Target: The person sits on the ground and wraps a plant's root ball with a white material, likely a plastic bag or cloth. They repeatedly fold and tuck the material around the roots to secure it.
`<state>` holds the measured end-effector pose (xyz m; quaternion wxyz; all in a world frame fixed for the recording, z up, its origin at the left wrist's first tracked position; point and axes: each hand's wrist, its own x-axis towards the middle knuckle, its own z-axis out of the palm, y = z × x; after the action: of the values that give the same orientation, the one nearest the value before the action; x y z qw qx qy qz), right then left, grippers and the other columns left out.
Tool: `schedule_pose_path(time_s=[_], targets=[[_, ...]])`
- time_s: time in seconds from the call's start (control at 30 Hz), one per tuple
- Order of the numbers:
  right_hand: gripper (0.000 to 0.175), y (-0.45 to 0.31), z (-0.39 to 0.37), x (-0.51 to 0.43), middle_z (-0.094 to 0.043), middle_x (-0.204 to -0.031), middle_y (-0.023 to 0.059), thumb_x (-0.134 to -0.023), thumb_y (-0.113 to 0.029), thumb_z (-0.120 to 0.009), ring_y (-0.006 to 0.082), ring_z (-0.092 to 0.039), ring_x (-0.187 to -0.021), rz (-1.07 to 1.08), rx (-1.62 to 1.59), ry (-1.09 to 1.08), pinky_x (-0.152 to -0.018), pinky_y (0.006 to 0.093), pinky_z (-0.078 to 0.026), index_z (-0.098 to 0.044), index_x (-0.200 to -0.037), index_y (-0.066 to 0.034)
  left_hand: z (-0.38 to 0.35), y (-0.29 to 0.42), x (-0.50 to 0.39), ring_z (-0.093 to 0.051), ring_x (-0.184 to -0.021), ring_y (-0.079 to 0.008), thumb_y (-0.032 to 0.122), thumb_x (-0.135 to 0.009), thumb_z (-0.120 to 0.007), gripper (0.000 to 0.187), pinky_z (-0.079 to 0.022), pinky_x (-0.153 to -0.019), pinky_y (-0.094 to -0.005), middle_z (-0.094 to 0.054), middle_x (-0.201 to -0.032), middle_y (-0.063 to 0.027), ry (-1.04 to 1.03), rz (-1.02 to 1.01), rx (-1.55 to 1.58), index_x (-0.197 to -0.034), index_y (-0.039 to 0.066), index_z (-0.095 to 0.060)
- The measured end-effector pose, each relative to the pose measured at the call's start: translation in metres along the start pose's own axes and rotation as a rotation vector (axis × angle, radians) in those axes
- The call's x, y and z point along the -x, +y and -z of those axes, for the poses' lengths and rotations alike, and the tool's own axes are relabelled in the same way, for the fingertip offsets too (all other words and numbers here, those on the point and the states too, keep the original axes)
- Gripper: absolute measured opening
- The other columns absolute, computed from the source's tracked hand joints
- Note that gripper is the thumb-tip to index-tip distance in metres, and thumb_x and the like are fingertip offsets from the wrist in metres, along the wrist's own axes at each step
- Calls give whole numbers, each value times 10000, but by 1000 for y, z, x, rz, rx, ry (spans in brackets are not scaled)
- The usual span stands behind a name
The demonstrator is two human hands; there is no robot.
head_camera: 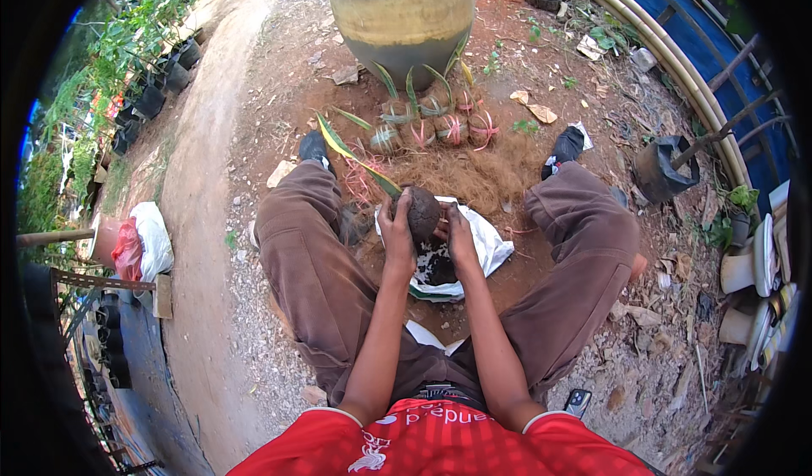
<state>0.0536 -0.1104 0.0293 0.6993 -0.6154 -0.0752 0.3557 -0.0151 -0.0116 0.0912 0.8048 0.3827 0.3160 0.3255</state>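
Note:
Between my hands is a dark, rounded soil ball (425,214) with a yellow-edged snake plant leaf (358,157) rising out of it toward the upper left. My left hand (397,228) grips the ball's left side, thumb and fingers around it near the leaf's base. On the right side, my right hand (458,231) cups close with curved fingers; its fingertips seem to reach the ball, though contact is partly hidden. Below them lies an open white sack (485,241) with dark soil (439,266) inside. Loose brown coconut fibre (469,174) is spread just beyond the sack.
Several fibre-wrapped root balls (453,130) tied with pink and pale string stand ahead, before a large glazed pot (403,19). Pink raffia string (361,181) lies by my left foot. A phone (577,403) rests on the ground at right; a black planter bag (663,168) stands farther out.

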Motion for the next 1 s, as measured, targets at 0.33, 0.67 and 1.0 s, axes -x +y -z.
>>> schedule_pose_path(time_s=[0.33,0.67,1.0], targets=[[510,120,18,-16,-491,-1383,246,-906,-344,-578,429,-483,-1268,1,998,139,-1071,496,-381,-555,-1298,-18,6,-6,-6,-552,-1126,-185,318,-890,-707,666,-469,-961,-336,-537,-1248,-134,10,-18,8,-1370,-61,-445],[546,121,5,-37,-466,-1412,229,-905,-285,-563,451,-447,-1286,141,1211,-10,-1076,566,-347,-475,-1412,-103,7,-8,-5,-599,-1021,-168,300,-904,-687,529,-487,-913,-313,-589,-1175,-99,-12,16,-5,-1283,-34,-530],[691,135,25,-47,-536,-1315,295,-842,-384,-692,431,-524,-1228,51,1181,137,-1020,492,-433,-448,-1344,23,5,-8,-7,-592,-1028,-168,298,-907,-672,466,-484,-918,-313,-597,-1145,-93,16,4,-22,-1242,-8,-565]])
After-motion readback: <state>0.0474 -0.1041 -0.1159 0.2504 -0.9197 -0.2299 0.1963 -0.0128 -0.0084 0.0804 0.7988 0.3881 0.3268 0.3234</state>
